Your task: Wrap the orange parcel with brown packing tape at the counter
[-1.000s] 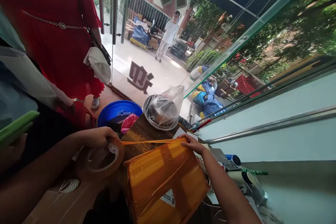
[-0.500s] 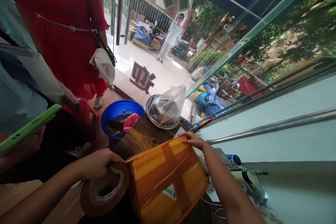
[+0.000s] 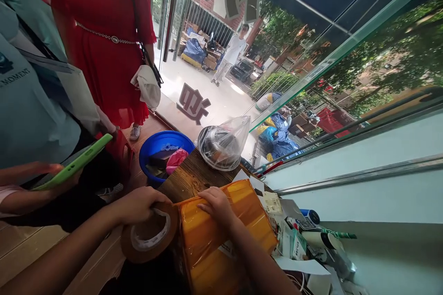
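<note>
An orange, tape-wrapped parcel (image 3: 238, 212) lies on the wooden counter (image 3: 188, 177) in front of me. My left hand (image 3: 140, 203) grips a big roll of brown packing tape (image 3: 150, 235) pressed against the parcel's left edge. On the parcel's top near that edge rests my right hand (image 3: 218, 205), fingers flat and pressing down. A white label on the parcel is mostly hidden under my right forearm.
A bagged dark bowl (image 3: 221, 145) sits at the counter's far end, beside a blue basin (image 3: 162, 150) on the floor. Paper slips and bottles (image 3: 304, 235) clutter the right. A person in red (image 3: 107, 41) and another holding a green phone (image 3: 74, 163) stand left.
My right hand slid from the parcel's far right corner to its left top edge. The tape roll moved in against the parcel, and the stretched strip is laid down.
</note>
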`<state>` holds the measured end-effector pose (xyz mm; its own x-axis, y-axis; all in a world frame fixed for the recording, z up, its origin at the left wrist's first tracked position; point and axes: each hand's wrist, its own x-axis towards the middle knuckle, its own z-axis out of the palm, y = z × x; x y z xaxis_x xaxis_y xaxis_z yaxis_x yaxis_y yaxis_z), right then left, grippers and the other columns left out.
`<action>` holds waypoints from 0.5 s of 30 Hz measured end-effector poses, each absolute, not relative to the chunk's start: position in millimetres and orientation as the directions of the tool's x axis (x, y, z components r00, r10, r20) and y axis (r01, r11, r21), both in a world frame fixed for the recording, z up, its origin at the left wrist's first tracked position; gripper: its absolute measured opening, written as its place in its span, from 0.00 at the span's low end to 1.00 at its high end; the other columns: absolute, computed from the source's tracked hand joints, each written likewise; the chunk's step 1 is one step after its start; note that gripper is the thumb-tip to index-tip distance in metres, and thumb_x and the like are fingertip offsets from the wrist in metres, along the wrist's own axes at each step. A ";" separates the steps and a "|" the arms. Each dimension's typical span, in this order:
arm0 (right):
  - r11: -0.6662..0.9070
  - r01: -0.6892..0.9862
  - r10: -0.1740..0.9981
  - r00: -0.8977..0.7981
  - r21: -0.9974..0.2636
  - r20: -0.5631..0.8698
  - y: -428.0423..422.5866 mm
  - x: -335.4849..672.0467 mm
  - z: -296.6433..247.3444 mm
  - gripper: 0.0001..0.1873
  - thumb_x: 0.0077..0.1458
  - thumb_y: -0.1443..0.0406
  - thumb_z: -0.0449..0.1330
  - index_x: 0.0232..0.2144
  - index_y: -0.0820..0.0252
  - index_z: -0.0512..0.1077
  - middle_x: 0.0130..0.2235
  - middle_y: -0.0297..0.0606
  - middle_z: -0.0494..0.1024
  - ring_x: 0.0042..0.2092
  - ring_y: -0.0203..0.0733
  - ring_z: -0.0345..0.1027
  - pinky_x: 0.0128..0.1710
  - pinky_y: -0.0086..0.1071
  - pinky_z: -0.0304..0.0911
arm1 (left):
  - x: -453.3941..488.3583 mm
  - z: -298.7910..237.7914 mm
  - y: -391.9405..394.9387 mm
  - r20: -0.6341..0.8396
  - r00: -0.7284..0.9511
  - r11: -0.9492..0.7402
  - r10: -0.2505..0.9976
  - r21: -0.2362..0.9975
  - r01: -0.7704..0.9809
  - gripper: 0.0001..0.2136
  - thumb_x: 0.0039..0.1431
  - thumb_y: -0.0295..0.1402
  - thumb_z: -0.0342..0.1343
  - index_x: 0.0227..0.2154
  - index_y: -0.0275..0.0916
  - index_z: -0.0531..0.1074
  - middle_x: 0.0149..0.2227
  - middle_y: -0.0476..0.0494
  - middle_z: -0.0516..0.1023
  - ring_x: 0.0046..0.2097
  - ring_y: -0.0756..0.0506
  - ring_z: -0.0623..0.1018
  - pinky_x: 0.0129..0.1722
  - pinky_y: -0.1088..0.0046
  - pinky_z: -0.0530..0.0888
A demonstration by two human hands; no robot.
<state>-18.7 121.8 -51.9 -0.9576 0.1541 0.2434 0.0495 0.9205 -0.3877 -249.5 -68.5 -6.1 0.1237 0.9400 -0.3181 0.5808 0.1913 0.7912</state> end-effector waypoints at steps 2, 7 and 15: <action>0.924 0.043 0.154 -0.951 -0.380 0.267 116.6 -16.0 -51.3 0.12 0.62 0.58 0.55 0.40 0.58 0.73 0.38 0.42 0.81 0.40 0.41 0.74 0.48 0.40 0.65 | -235.7 -6.9 -78.1 -0.305 0.076 0.185 0.949 0.737 0.650 0.30 0.42 0.21 0.48 0.49 0.49 0.75 0.49 0.50 0.79 0.50 0.42 0.77 0.48 0.71 0.71; 0.932 -0.028 0.093 -0.945 -0.362 0.313 94.5 -20.2 -52.9 0.11 0.63 0.69 0.51 0.42 0.56 0.72 0.42 0.37 0.81 0.46 0.38 0.73 0.52 0.40 0.61 | -195.2 -27.5 -102.6 -0.253 -0.017 0.186 0.967 0.664 0.724 0.23 0.53 0.27 0.49 0.52 0.48 0.71 0.48 0.43 0.77 0.45 0.39 0.78 0.42 0.67 0.72; 0.950 -0.016 0.131 -0.888 -0.313 0.441 79.5 -21.6 -33.8 0.15 0.53 0.69 0.53 0.45 0.59 0.69 0.44 0.42 0.79 0.47 0.43 0.71 0.53 0.46 0.60 | -186.8 -28.0 -112.8 -0.265 -0.120 0.287 0.957 0.794 0.536 0.17 0.54 0.32 0.52 0.48 0.46 0.73 0.43 0.46 0.70 0.42 0.46 0.76 0.42 0.71 0.70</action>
